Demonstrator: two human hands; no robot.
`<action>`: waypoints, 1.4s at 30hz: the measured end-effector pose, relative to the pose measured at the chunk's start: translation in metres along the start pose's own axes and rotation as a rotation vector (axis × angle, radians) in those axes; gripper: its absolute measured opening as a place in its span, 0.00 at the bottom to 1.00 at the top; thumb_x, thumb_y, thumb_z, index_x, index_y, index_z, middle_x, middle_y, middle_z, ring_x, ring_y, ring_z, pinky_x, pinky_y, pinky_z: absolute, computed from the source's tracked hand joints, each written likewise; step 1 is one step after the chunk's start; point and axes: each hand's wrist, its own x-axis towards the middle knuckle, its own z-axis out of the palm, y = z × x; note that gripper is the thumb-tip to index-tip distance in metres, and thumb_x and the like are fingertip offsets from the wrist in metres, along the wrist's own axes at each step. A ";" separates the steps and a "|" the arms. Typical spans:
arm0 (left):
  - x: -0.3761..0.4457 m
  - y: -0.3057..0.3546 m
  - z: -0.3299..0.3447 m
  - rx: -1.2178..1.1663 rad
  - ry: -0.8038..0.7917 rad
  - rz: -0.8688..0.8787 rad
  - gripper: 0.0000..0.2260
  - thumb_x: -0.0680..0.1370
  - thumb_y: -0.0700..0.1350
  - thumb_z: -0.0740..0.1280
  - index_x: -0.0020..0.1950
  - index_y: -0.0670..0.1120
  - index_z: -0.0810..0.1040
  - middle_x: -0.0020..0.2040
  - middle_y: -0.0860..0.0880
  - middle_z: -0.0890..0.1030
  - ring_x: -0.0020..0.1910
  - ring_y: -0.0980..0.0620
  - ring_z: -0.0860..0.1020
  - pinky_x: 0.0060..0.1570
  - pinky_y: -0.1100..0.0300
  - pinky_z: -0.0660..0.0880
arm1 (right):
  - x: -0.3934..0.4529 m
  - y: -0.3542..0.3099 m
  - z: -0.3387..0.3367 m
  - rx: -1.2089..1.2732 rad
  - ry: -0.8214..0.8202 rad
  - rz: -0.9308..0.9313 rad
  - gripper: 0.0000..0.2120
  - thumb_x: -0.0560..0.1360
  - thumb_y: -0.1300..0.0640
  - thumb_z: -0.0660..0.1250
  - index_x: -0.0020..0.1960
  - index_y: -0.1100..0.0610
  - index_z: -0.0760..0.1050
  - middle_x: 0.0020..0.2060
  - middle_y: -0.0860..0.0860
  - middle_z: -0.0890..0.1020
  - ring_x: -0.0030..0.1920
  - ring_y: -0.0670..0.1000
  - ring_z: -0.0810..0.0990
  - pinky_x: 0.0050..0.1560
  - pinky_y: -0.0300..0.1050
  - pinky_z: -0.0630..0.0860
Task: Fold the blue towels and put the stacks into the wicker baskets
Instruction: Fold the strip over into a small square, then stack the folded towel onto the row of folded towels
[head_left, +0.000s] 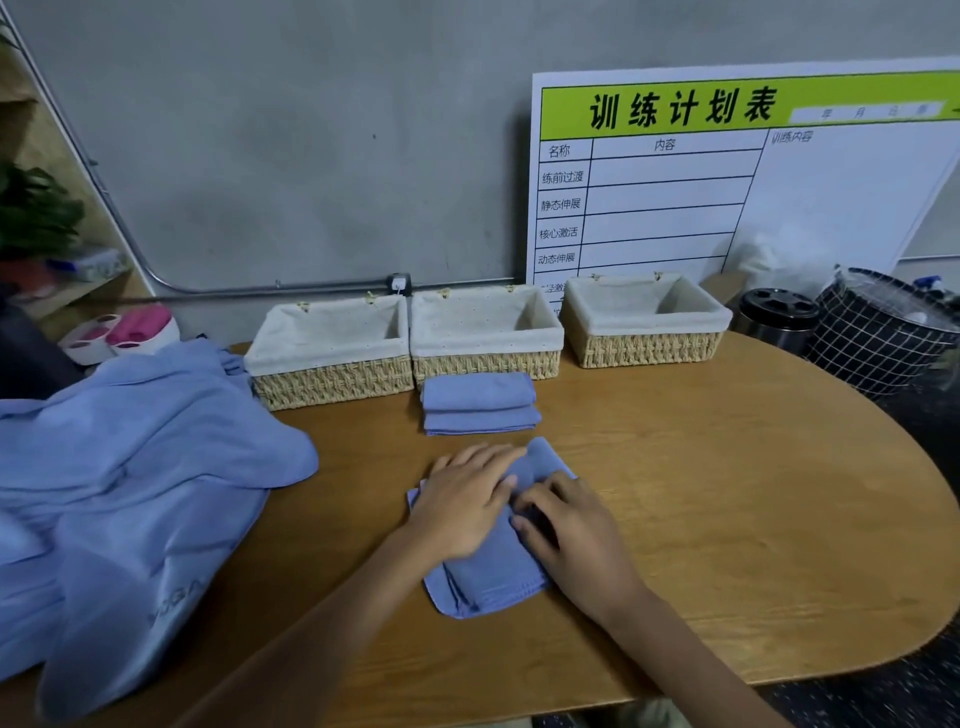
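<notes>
Head view, left to right: a loose heap of unfolded blue towels (130, 467) lies well to the left of both hands, likely the supply waiting its turn. Near the table's middle, the left hand (462, 499) rests flat on a partly folded blue towel (493, 577), its fingers straight and spread, apparently pinning the layers so they do not slide. Just to its right, the right hand (566, 530) has curled fingers pressing or pinching the towel's top fold, probably to draw the next crease; whether they actually grip cloth I cannot tell for sure. Beyond the fingertips sits a stack of two folded towels (480, 402), touching the front of the middle wicker basket (485, 364), seemingly staged for loading. A left wicker basket (332, 382) and a right wicker basket (644, 348) flank it, all three lined with pale cloth and holding no towels. Folding seems early, with the wooden table (753, 493) bare to the right of the fingers.
</notes>
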 end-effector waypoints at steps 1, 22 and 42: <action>-0.001 -0.005 0.003 0.061 -0.032 -0.020 0.20 0.86 0.55 0.50 0.80 0.60 0.58 0.79 0.60 0.61 0.78 0.57 0.57 0.73 0.51 0.58 | -0.003 0.004 0.001 -0.020 -0.009 0.000 0.10 0.78 0.44 0.60 0.51 0.48 0.76 0.45 0.46 0.74 0.44 0.50 0.73 0.44 0.49 0.74; 0.018 -0.022 -0.053 -0.466 -0.195 -0.268 0.37 0.76 0.62 0.69 0.81 0.54 0.57 0.69 0.51 0.73 0.62 0.53 0.77 0.61 0.55 0.76 | 0.057 0.051 -0.056 0.687 -0.289 0.285 0.10 0.74 0.60 0.75 0.50 0.62 0.77 0.42 0.50 0.80 0.41 0.43 0.78 0.42 0.36 0.73; 0.005 -0.043 -0.066 -0.908 0.223 -0.190 0.15 0.76 0.40 0.73 0.61 0.48 0.78 0.59 0.47 0.84 0.59 0.49 0.82 0.64 0.47 0.77 | 0.094 0.031 -0.042 0.914 0.076 0.275 0.08 0.76 0.56 0.73 0.55 0.53 0.81 0.53 0.46 0.83 0.55 0.48 0.82 0.54 0.45 0.79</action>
